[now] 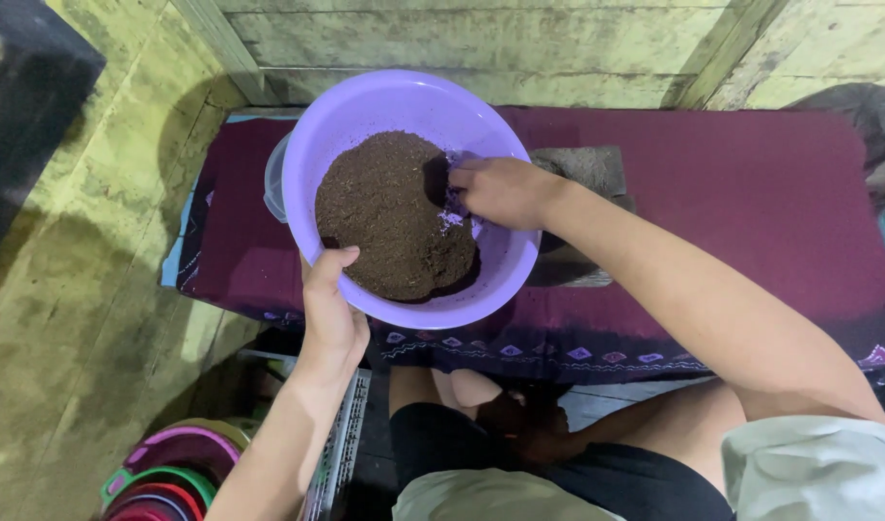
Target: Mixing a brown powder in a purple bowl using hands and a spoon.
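Observation:
A purple plastic basin [365, 116] is tilted toward me above a maroon cloth-covered platform. It holds a mound of dark brown crumbly soil [389, 217]. My left hand [328, 309] grips the basin's near rim, thumb over the edge. My right hand [500, 190] reaches inside from the right, fingers curled down into the soil near the basin's right wall, where a bare streak of purple shows.
The maroon patterned cloth [732, 183] covers a low platform against a weathered wooden wall. A grey stone block [587, 169] lies behind the basin. Stacked coloured plastic bowls [167, 473] sit on the floor at lower left, beside a metal grate [336, 453]. My knees are below.

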